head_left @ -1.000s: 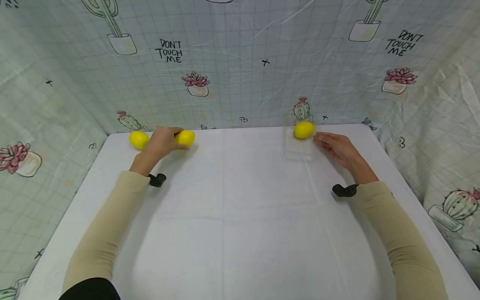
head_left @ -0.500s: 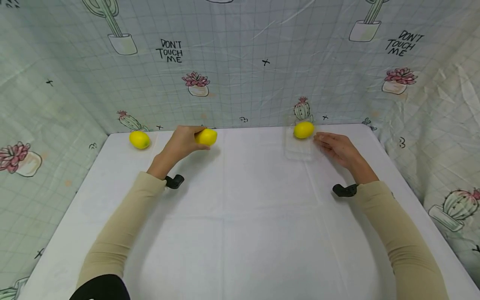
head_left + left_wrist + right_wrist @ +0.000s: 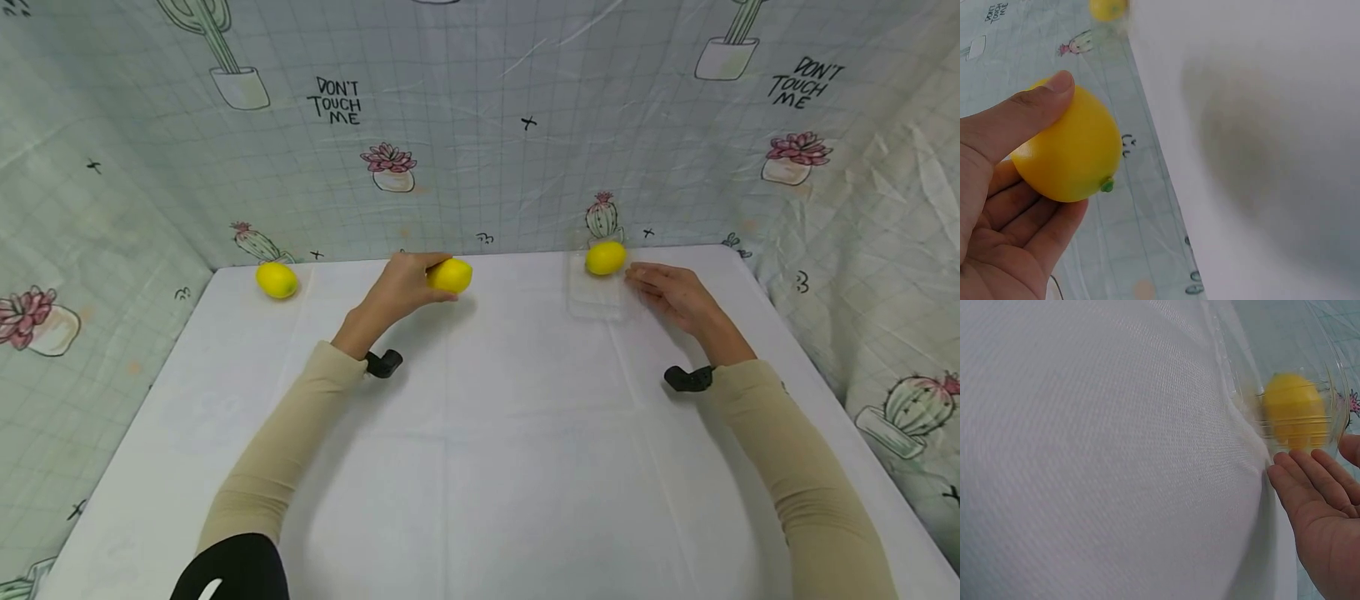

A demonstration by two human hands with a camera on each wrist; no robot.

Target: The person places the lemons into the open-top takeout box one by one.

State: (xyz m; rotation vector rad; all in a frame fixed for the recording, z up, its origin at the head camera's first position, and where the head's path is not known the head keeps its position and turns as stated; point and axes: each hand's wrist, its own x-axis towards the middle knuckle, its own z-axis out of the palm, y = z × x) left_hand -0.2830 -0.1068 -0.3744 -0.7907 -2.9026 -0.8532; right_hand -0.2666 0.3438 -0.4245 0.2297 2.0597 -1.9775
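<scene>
Lemon (image 3: 451, 276) far centre, clamped in L hand (image 3: 405, 285) above table (image 3: 480, 467); step looks like a carry, next move prob calls for firm pinch. R hand (image 3: 671, 294), fingers straight, beside clear tub (image 3: 594, 300) w/ 2nd lemon (image 3: 606, 258), far right. 3rd lemon (image 3: 277, 280) far left. Backdrop (image 3: 465, 142) reads "DON'T TOUCH ME" x2.

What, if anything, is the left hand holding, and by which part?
A yellow lemon, by its body, between thumb and fingers; its green tip is uncovered.
</scene>
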